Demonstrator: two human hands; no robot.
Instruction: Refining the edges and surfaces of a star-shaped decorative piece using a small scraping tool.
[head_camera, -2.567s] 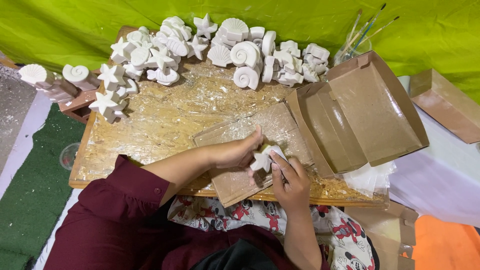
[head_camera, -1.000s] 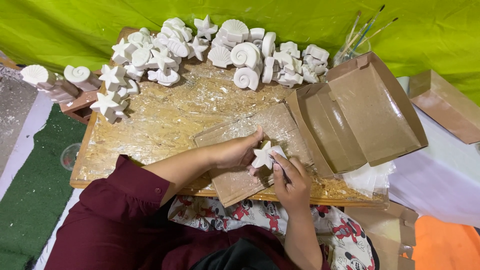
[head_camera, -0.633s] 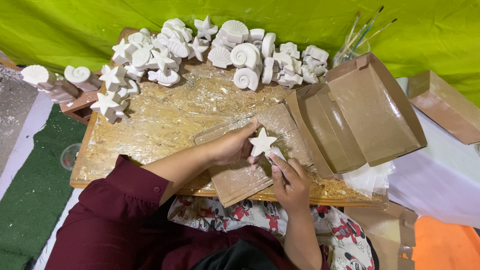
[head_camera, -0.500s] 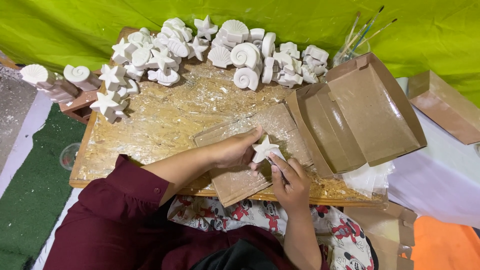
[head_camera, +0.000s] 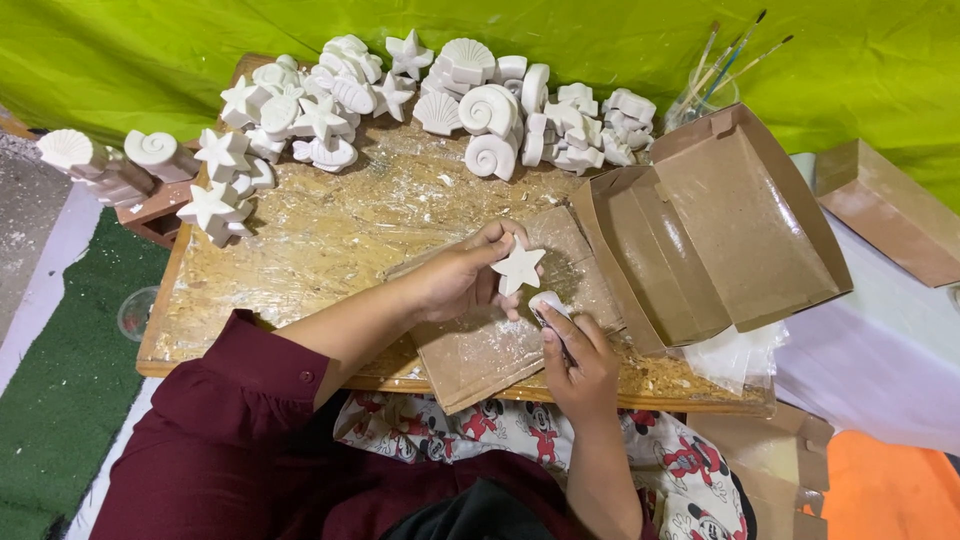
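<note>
The left hand (head_camera: 455, 285) is pinching a white plaster star (head_camera: 518, 268) over the cardboard sheet (head_camera: 480, 345); the right hand (head_camera: 580, 360) is gripping a small tool (head_camera: 549, 305) just beside it.

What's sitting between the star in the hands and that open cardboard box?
In the head view, only a worn sheet of cardboard dusted with white powder lies between the white star and the open brown box; nothing stands on it.

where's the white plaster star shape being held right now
In the head view, the white plaster star sits pinched in the left hand, over the brown cardboard sheet, just above the right hand.
</note>
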